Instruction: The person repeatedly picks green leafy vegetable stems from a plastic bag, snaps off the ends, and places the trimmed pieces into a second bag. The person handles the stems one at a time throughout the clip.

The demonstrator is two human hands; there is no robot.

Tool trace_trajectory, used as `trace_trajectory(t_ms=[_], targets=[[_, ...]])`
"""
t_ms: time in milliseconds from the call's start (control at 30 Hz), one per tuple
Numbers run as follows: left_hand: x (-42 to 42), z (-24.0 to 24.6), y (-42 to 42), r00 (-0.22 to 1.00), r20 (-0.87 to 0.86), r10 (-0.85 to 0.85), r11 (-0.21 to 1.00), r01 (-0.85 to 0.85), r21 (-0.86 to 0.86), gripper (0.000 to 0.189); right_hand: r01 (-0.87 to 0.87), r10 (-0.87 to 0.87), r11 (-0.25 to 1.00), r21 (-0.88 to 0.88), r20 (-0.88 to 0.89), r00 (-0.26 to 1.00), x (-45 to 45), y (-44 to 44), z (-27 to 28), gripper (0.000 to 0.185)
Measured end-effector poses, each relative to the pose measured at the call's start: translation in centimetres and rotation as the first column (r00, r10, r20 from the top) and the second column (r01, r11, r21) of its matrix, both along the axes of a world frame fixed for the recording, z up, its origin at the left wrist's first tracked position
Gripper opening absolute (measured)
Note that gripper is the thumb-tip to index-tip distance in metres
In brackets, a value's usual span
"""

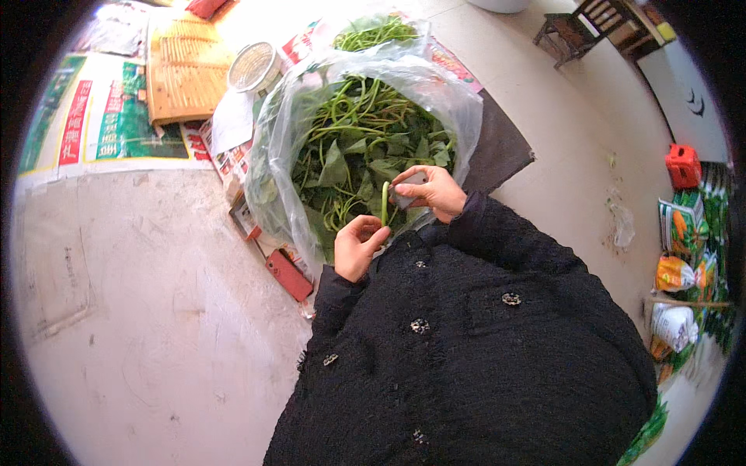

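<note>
My left hand [358,247] pinches the lower end of a short green stem [384,204] between thumb and fingers. At the stem's upper end, my right hand [434,191] grips a small flat grey object [408,195], too blurred to name surely; it may be a blade. Whether the right fingers also hold the stem, I cannot tell. Both hands are over the near side of a large clear plastic bag [280,157]. Inside it lies a heap of leafy greens [373,140] with long stems, leaves nearest me and stems further back.
A red smartphone [288,274] lies left of the bag. Beyond it are a woven basket [253,67] and a ribbed wooden board [183,64]. More stems [376,34] lie behind. A wooden chair [574,32], red jug [682,166] and packaged goods [679,274] stand right.
</note>
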State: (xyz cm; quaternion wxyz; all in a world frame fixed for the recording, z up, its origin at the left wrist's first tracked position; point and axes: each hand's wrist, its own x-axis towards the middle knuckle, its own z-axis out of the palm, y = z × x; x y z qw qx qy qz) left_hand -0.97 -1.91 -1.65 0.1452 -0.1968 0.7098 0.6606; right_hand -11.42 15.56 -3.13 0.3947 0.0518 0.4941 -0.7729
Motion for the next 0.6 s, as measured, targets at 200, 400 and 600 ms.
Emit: trace_trajectory(t_ms=[200,400,600], targets=[[0.1,-0.6,0.2,0.998,-0.031,-0.046,0.983,0.039,-0.178,0.018,-0.019,0.021,0.999,0.038,-0.064,0.998,0.1,-0.4,0.3,0.021],[-0.1,-0.6,0.6,0.993,-0.094,0.067,0.982,-0.082,-0.172,0.017,-0.006,0.01,0.999,0.042,-0.08,0.997,0.1,-0.4,-0.5,0.018],[-0.7,-0.6,0.5,0.963,-0.089,0.255,0.967,-0.255,0.012,0.02,-0.122,0.265,0.919,0.374,-0.36,0.894,-1.5,1.0,-2.3,0.013]])
